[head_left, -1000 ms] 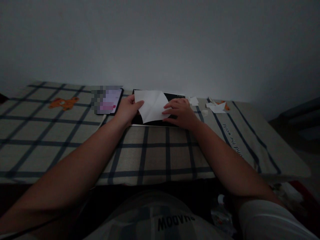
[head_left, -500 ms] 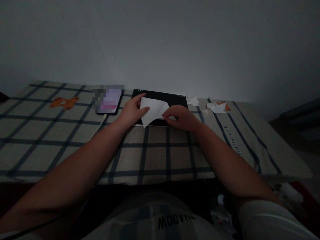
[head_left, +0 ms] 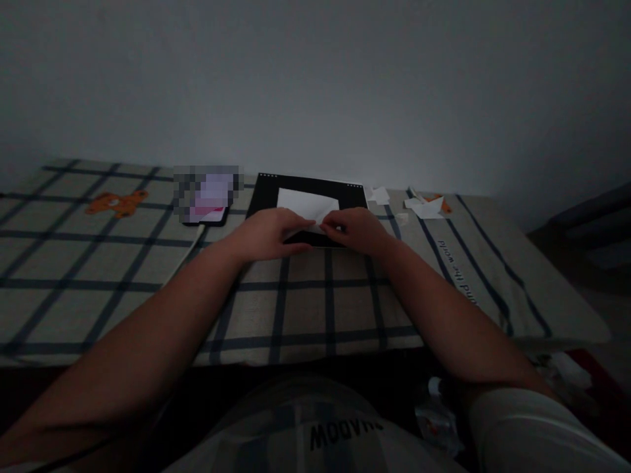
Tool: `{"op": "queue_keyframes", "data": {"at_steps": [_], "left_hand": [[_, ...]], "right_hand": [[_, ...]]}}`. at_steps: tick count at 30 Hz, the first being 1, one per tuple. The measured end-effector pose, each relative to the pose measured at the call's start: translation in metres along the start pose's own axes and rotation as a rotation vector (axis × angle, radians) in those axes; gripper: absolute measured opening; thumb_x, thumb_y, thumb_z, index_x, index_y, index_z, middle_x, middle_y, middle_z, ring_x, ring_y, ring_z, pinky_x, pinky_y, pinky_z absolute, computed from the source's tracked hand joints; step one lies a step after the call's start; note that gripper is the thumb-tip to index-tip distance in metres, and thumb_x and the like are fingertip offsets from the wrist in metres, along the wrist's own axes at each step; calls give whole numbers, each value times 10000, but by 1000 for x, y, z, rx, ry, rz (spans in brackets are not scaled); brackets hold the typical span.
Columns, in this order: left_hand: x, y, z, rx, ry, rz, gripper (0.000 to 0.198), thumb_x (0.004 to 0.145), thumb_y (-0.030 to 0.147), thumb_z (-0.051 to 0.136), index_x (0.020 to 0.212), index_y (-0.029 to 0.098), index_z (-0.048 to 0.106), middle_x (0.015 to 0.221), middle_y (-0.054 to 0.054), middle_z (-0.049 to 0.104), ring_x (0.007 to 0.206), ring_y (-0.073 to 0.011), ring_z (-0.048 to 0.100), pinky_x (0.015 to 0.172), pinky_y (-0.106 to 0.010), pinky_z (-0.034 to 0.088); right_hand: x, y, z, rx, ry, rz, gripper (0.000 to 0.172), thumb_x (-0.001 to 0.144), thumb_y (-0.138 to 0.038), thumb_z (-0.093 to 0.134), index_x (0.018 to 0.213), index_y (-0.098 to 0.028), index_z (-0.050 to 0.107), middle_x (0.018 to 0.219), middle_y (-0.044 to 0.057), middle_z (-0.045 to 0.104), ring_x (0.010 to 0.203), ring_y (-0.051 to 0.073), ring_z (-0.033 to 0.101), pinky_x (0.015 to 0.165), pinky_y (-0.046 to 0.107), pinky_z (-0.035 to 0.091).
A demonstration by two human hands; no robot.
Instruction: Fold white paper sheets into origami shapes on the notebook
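A white sheet of paper (head_left: 306,202) lies over a black, flat board-like thing (head_left: 266,192) with a row of small holes or dots at its far corners. Its near edge looks folded or creased where my hands meet. My left hand (head_left: 269,231) is at the near left of the sheet, fingers stretched out and touching the near edge, thumb apart below. With fingertips pinched together, my right hand (head_left: 359,230) holds the near right part of the sheet. The fingers hide part of the near edge.
A lit phone (head_left: 211,197) with a white cable (head_left: 185,253) lies to the left. Beyond it is an orange bear-shaped figure (head_left: 117,204). Paper scraps (head_left: 428,207) lie at the right on the checked tablecloth (head_left: 305,309). Below the table edge is a clear bottle (head_left: 438,420).
My left hand has moved from the sheet's far left side to its near edge, beside my right hand. The sheet's left corner, raised toward me before, now lies flatter. My right hand keeps its pinch.
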State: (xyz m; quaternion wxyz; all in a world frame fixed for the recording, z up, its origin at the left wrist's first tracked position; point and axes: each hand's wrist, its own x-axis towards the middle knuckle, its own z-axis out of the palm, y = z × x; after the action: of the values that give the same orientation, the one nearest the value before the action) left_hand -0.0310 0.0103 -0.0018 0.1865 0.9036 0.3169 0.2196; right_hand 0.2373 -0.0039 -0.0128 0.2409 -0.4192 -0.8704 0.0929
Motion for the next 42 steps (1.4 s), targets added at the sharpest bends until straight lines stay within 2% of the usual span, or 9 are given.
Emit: {"op": "queue_keyframes", "data": {"at_steps": [5, 10, 15, 21, 28, 31, 35, 38, 42], "left_hand": [[1, -13, 2, -149, -31, -85, 297, 877, 461, 698, 1071, 355, 897, 1069, -2, 886, 983, -275, 827, 941, -383, 612], [-1, -19, -4, -133, -148, -149, 341, 914, 461, 665, 1140, 331, 884, 1289, 13, 849, 1238, -273, 793, 1132, -409, 575], [-2, -16, -16, -136, -301, -204, 431, 926, 442, 654, 1257, 255, 857, 1430, -24, 793, 1418, -253, 697, 1214, -365, 511], [-2, -18, -23, -46, -176, -351, 425, 939, 558, 648, 1149, 282, 895, 1121, -3, 876, 1031, -265, 799, 942, -339, 591], [1, -14, -12, -2, 178, -389, 650, 929, 500, 685, 1500, 194, 735, 931, -50, 808, 806, -225, 678, 819, -348, 548], [3, -17, -6, -65, 302, -353, 679, 935, 486, 685, 1543, 184, 690, 1080, -71, 806, 868, -230, 674, 842, -364, 559], [5, -27, 1, -167, 350, -272, 688, 959, 452, 654, 1586, 169, 626, 1323, -106, 762, 1057, -259, 702, 994, -416, 580], [6, -34, 4, -152, 321, -271, 671, 971, 428, 628, 1590, 169, 612, 1356, -110, 748, 1103, -270, 703, 1051, -445, 577], [5, -32, 7, -57, 312, -328, 662, 981, 394, 619, 1605, 173, 597, 1293, -102, 763, 1049, -262, 707, 1041, -445, 583]], "right_hand": [[-2, 2, -1, -21, -2, -43, 310, 1018, -439, 623, 918, -220, 820, 853, 75, 807, 751, 215, 667, 706, 340, 366], [-5, 3, -4, 33, -55, -144, 295, 968, -405, 667, 1033, -195, 864, 1055, 126, 860, 999, 287, 773, 888, 390, 517], [-3, 5, -5, 21, -129, -186, 265, 943, -296, 624, 952, -175, 859, 1043, 134, 859, 1005, 278, 784, 913, 387, 542], [0, 9, -3, -8, -105, -91, 309, 971, -333, 571, 839, -166, 795, 871, 107, 807, 807, 215, 696, 760, 331, 451], [1, 3, -2, 189, -41, 8, 414, 1008, -448, 553, 714, -188, 687, 659, 6, 611, 650, 149, 515, 650, 311, 348], [1, -3, 0, 285, -61, 49, 416, 1012, -491, 572, 792, -180, 740, 692, 4, 638, 666, 151, 528, 643, 304, 365], [3, -5, 3, 336, -81, 16, 389, 1008, -510, 617, 876, -190, 792, 828, 37, 751, 777, 183, 631, 737, 323, 467], [4, 0, 7, 260, -2, -41, 282, 1005, -441, 669, 898, -220, 807, 1113, 92, 829, 1063, 252, 721, 982, 410, 529], [4, 10, 12, 131, 5, 56, 229, 1021, -381, 691, 942, -212, 824, 1523, 165, 712, 1417, 326, 645, 1216, 527, 447]]}}
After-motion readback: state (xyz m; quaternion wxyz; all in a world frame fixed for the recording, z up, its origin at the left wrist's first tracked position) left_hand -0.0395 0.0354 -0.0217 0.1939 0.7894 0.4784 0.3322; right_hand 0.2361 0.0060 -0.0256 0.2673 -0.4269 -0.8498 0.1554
